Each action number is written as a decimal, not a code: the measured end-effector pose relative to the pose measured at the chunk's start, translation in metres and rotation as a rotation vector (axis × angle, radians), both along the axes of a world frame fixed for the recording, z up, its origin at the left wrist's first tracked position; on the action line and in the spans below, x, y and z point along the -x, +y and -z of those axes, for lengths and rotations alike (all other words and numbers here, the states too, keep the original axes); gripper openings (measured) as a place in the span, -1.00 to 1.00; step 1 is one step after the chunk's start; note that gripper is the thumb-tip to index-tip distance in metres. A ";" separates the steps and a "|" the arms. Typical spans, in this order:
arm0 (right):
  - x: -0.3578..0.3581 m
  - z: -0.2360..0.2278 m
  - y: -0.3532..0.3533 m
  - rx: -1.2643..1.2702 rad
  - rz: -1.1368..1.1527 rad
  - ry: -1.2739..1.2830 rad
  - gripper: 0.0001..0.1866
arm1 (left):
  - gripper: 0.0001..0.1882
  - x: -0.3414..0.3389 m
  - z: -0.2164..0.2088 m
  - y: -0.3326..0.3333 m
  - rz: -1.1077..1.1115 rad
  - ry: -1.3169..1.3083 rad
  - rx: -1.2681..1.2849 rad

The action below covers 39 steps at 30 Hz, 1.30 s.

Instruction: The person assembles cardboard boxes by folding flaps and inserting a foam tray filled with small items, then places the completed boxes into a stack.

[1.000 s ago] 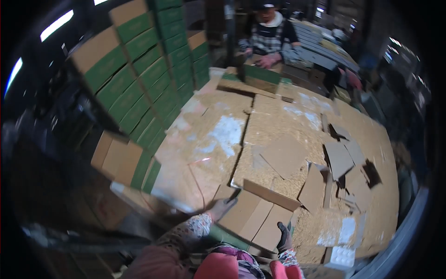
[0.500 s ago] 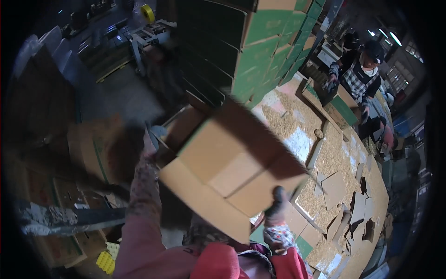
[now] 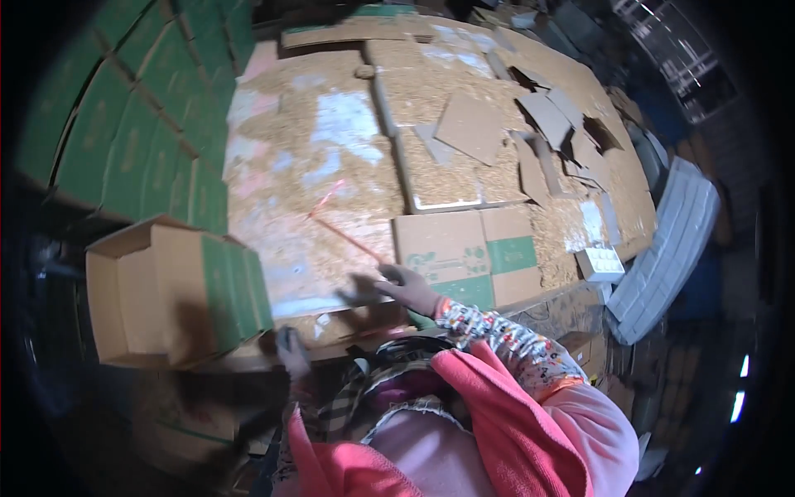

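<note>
An open brown carton [image 3: 153, 290] with a green band stands at the left, by the table's near edge. My left hand [image 3: 294, 354], gloved, is just right of its lower corner, apart from it and holding nothing; its fingers look stretched out. My right hand [image 3: 410, 290], in a grey-brown glove, is over the table's near edge, fingers closed at the end of a thin reddish strip [image 3: 346, 238]. The strip runs away to the upper left across the tabletop. A flattened carton [image 3: 439, 246] with green printing lies just beyond my right hand.
Stacked green cartons [image 3: 124, 124] rise at the left. Brown crumbs cover much of the table [image 3: 286, 248], with cardboard scraps [image 3: 546, 120] at its far right. A small white block with round hollows [image 3: 600, 263] and a long grey padded bundle [image 3: 671, 248] are at the right edge.
The carton that both hands held is let go and now stands at the left. My view has swung right over the table. The right hand is now at the reddish strip.
</note>
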State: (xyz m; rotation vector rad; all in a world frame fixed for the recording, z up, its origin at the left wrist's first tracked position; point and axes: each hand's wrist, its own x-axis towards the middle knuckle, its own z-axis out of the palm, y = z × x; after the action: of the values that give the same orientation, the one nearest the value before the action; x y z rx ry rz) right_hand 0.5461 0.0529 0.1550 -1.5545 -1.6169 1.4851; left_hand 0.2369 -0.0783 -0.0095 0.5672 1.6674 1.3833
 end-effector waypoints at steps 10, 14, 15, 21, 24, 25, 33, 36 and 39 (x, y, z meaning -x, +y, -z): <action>-0.373 0.072 -0.039 -0.079 0.587 -0.704 -0.16 | -0.12 -0.312 -0.074 0.173 0.604 0.615 0.613; -0.452 0.113 -0.038 -0.118 0.423 -0.729 -0.06 | -0.11 -0.359 -0.059 0.171 0.730 0.502 0.493; -0.480 0.135 -0.043 -0.162 0.362 -0.882 -0.05 | -0.11 -0.388 -0.071 0.165 0.749 0.506 0.494; -0.438 0.037 -0.020 0.064 0.337 -0.584 -0.07 | -0.68 -0.371 -0.146 0.163 0.274 -0.127 -0.073; -0.441 0.001 -0.004 -0.332 0.871 0.079 -0.24 | -0.70 -0.343 -0.221 0.163 0.421 -0.279 -0.272; -0.471 0.022 0.002 -0.525 1.050 0.158 -0.35 | -0.70 -0.345 -0.243 0.167 0.459 -0.296 -0.292; -0.426 -0.072 0.001 -0.501 1.045 0.477 -0.64 | -0.59 -0.341 -0.280 0.184 0.578 -0.189 -0.325; -0.401 -0.078 -0.010 -0.736 0.780 0.071 -0.77 | -0.65 -0.320 -0.272 0.214 0.322 -0.273 -0.087; -0.417 -0.097 -0.018 -0.731 0.325 -0.524 -0.79 | -0.68 -0.314 -0.326 0.213 0.741 0.066 0.009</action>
State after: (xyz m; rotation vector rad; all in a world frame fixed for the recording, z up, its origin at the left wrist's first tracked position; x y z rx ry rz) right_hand 0.9633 0.0352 0.2517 -1.6939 -1.7695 0.2468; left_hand 0.5505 0.1342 0.3169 1.0978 1.3014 0.8159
